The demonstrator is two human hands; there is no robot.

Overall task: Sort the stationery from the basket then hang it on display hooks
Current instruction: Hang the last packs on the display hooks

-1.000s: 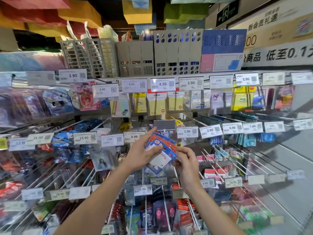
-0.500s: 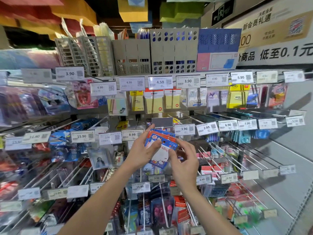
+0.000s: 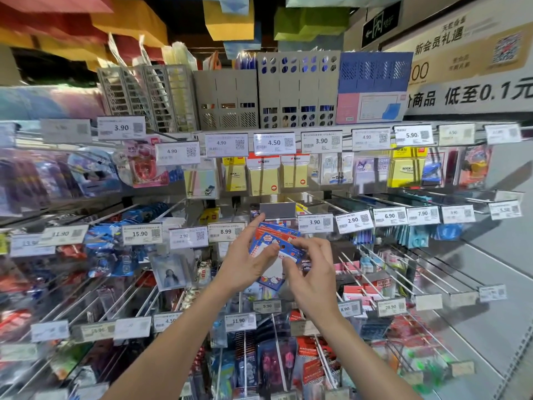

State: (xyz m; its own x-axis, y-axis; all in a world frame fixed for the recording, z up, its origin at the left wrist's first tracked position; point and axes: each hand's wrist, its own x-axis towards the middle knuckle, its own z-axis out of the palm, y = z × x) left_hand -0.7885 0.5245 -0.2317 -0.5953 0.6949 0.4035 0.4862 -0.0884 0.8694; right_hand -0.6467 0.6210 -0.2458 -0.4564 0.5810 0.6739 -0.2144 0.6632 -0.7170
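Top tags (image 3: 274, 143): 3.90, 4.90, 4.50, 5.90
Middle tags (image 3: 225, 231): 15.90, 8.99, 2.90, 6.90, 7.90
Lower tags (image 3: 239, 321): 11.90, 9.90, 28.90
Banner (image 3: 450, 39): 新会员礼遇
Wall sign (image 3: 476, 93): 商品 低至0.1元

A shop aisle fills the view, with one tall stationery fixture facing the camera. Its top shelf (image 3: 427, 122) carries a row of upright grey file holders (image 3: 225, 99) and a blue one (image 3: 375, 73) in a pink-and-blue box. White price labels (image 3: 274, 142) run along the shelf edge and in rows below it, on the ends of the metal display hooks (image 3: 277, 353). Coloured paper bags (image 3: 230, 24), red, yellow, green and blue, hang overhead against a dark ceiling. At upper right a dark exit sign (image 3: 380, 23) sits beside a tan banner (image 3: 467, 44) with Chinese lettering and a QR code. The grey back panel (image 3: 504, 313) shows bare at lower right. The light is bright and even.
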